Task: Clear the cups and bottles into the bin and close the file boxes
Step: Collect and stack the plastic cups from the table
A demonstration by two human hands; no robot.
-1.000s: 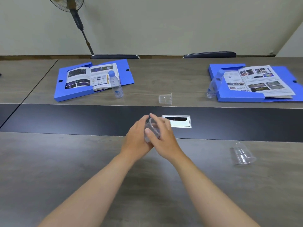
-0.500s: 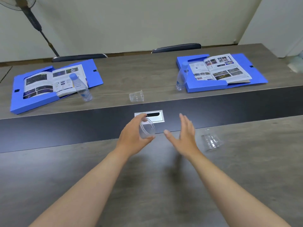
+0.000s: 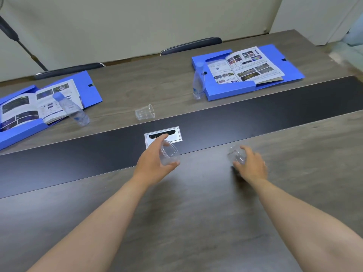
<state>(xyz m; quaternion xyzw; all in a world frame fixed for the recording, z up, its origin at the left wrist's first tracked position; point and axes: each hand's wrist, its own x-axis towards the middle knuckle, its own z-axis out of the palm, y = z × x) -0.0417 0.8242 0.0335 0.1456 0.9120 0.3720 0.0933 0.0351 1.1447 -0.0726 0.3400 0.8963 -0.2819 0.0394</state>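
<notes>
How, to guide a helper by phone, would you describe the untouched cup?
Past the table's black centre strip, between the two open blue file boxes, a clear cup lies on its side. Unlike the other two cups, it lies untouched.

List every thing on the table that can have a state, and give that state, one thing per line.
Left file box: open.
Right file box: open.
Left bottle: standing, capped.
Right bottle: standing, capped.
Far cup: on its side.
Middle cup: held by left hand.
Right cup: on table, gripped by right hand.
</notes>
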